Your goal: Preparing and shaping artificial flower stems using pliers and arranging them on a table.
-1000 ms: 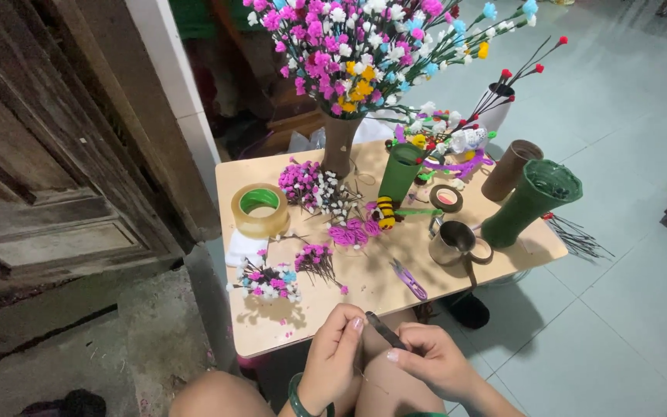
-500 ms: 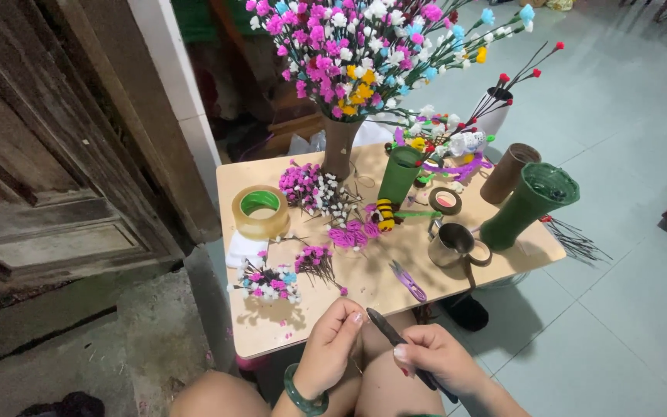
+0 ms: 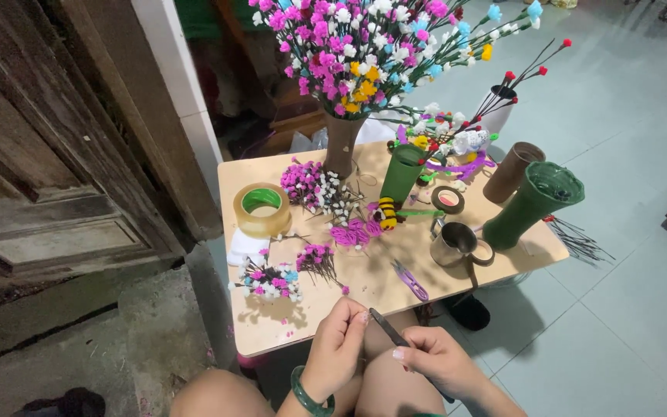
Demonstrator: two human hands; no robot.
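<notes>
Left hand (image 3: pixel 339 344) and right hand (image 3: pixel 435 361) both pinched thin dark stem (image 3: pixel 388 327); fingers curled tight; smooth wood table (image 3: pixel 364 274) beyond; glossy tape roll (image 3: pixel 261 208); purple snips (image 3: pixel 410 280).

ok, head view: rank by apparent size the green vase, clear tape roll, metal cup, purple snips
1. green vase, clearly the largest
2. and 3. clear tape roll and metal cup look about alike; I won't rank them
4. purple snips, the smallest

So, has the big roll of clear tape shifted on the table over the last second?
No. The tape roll sits at the same spot near the table's left edge, left of the brown vase, as before.
</notes>
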